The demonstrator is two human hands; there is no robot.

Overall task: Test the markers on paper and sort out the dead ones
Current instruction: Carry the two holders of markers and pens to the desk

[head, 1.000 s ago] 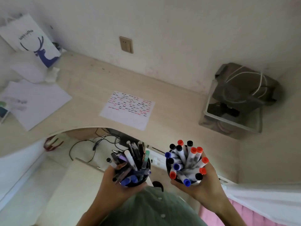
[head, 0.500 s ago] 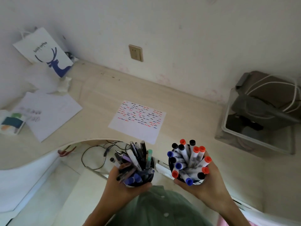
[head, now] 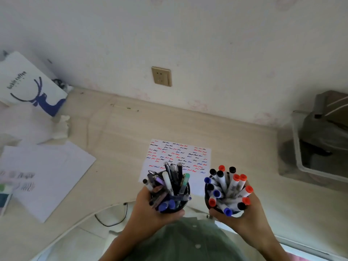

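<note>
Pale wood desk, scribbled paper, white wall

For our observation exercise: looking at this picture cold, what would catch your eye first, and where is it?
Two dark cups crammed with pens, held low in the middle: the right hand grips the cup of markers with red, blue and black caps, and the left hand grips the cup of mixed pens. Just beyond them, on the desk, lies the test sheet, covered in red, blue and black squiggles.
</note>
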